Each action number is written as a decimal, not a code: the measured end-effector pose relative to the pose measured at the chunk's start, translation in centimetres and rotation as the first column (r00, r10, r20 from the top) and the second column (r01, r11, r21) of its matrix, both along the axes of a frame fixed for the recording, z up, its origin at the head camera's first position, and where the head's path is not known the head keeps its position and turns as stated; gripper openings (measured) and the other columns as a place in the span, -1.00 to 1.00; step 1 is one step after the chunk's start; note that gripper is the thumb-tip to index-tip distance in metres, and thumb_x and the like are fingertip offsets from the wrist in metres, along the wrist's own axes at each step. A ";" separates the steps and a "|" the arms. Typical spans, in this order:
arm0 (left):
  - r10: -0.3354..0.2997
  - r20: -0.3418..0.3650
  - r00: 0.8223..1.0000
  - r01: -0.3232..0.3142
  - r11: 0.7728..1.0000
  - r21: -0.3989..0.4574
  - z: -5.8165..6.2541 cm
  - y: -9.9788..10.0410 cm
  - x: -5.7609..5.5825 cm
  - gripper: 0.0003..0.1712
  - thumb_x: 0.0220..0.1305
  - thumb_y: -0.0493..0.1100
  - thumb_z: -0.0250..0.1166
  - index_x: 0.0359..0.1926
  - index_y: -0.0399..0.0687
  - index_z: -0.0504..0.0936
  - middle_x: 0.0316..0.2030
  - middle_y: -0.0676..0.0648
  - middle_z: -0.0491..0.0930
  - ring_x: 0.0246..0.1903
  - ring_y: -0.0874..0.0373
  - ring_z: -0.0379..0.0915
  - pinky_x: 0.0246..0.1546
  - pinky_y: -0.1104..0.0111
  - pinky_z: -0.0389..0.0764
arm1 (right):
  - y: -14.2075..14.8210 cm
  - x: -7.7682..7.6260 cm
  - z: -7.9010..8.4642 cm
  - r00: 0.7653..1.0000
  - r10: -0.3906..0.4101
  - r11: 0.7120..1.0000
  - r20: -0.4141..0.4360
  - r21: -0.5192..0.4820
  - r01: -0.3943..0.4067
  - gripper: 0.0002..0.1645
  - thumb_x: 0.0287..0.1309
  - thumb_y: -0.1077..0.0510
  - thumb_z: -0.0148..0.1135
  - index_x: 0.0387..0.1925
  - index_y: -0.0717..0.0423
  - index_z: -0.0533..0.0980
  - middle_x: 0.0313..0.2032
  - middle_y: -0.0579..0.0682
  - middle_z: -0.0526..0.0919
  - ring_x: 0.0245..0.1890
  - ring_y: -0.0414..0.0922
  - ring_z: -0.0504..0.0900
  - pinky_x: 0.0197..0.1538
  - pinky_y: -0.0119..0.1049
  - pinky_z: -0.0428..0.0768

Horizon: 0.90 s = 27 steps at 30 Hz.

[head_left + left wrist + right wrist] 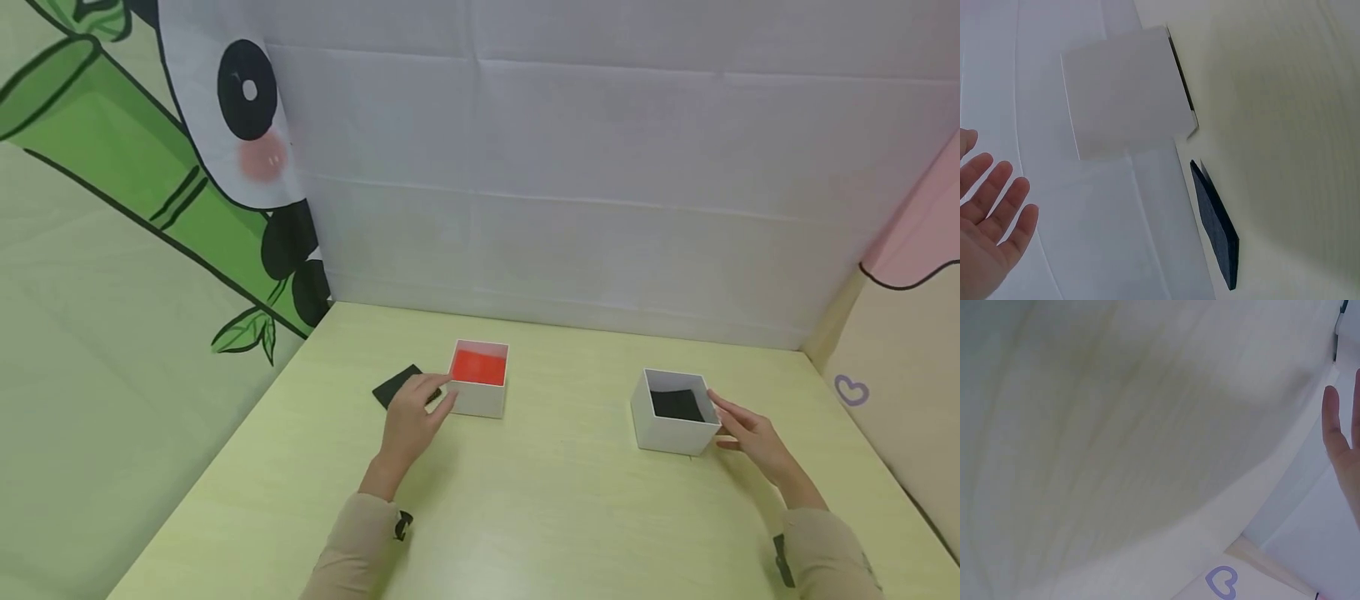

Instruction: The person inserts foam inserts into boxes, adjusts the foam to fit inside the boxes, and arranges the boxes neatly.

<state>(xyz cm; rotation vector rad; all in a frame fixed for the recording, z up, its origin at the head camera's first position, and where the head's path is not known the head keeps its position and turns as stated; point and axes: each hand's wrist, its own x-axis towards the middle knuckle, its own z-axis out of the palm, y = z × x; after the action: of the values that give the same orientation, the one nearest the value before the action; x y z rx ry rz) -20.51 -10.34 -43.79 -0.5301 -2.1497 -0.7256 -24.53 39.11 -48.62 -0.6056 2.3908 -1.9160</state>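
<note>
Two white boxes without lids stand on the table. The left box (478, 402) has a bright red piece (480, 367) inside; a flat black square (392, 388) lies on the table just left of it. My left hand (408, 423) hovers over part of the black square, fingertips right at the box's left side. In the left wrist view its fingers are spread, with nothing between them. Inside the right box (667, 435) is a black piece (677, 405). Beside that box's right wall is my right hand (761, 443), its extended fingers at the rim.
The pale yellow table (555, 500) meets a white cloth backdrop (600, 183) behind the boxes. A green printed cloth (120, 350) borders the left side, and a beige panel with a purple heart (851, 390) borders the right.
</note>
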 end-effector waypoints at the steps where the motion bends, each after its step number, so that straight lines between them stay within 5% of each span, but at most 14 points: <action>1: 0.002 0.005 1.000 -0.002 1.000 0.011 0.1 -0.3 0.0 -0.74 -0.05 -0.30 0.37 -0.26 -0.27 0.64 -0.34 -0.10 0.61 -0.28 0.05 0.48 -0.25 0.24 0.51 | 0.0 0.0 0.0 1.000 -0.001 1.000 0.001 -0.001 0.001 -0.52 0.30 0.26 -0.13 0.24 -0.05 0.27 -0.13 -0.45 0.49 -0.34 -0.33 0.53 -0.32 -0.37 0.56; 14: 0.043 0.231 0.972 -0.054 0.998 0.040 -0.5 -4.3 -0.4 -0.71 0.01 -0.26 0.34 -0.17 -0.24 0.62 -0.21 -0.18 0.59 -0.12 -0.05 0.46 -0.09 0.11 0.42 | 0.3 -0.2 -0.3 1.000 -0.011 1.000 0.002 0.017 0.011 -0.51 0.30 0.27 -0.14 0.24 -0.07 0.27 -0.14 -0.45 0.49 -0.37 -0.32 0.53 -0.32 -0.35 0.57; 21: 0.098 0.334 0.938 -0.088 0.995 -0.046 -0.7 -5.8 -1.0 -0.61 0.05 -0.17 0.33 -0.07 -0.22 0.58 -0.15 -0.19 0.55 -0.09 -0.07 0.42 -0.07 0.11 0.41 | 0.2 -0.2 -0.3 1.000 -0.011 1.000 -0.005 0.020 0.011 -0.51 0.31 0.27 -0.14 0.24 -0.05 0.26 -0.09 -0.51 0.44 -0.30 -0.38 0.51 -0.32 -0.35 0.57; 27: 0.097 0.412 0.906 -0.049 0.991 -0.126 -0.3 -6.9 -2.0 -0.52 0.07 -0.11 0.31 0.01 -0.24 0.52 -0.07 -0.22 0.50 -0.03 -0.11 0.36 -0.03 0.06 0.36 | 0.2 -0.1 -0.2 1.000 -0.001 1.000 -0.002 0.010 0.001 -0.51 0.30 0.27 -0.14 0.24 -0.05 0.26 -0.08 -0.51 0.44 -0.30 -0.39 0.50 -0.31 -0.35 0.56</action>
<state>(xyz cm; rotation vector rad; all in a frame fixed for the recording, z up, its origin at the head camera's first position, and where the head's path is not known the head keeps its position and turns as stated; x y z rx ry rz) -22.47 -17.25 -44.11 -0.3716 -2.6089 -0.7280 -24.67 39.28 -48.86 -0.6060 2.4015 -1.9033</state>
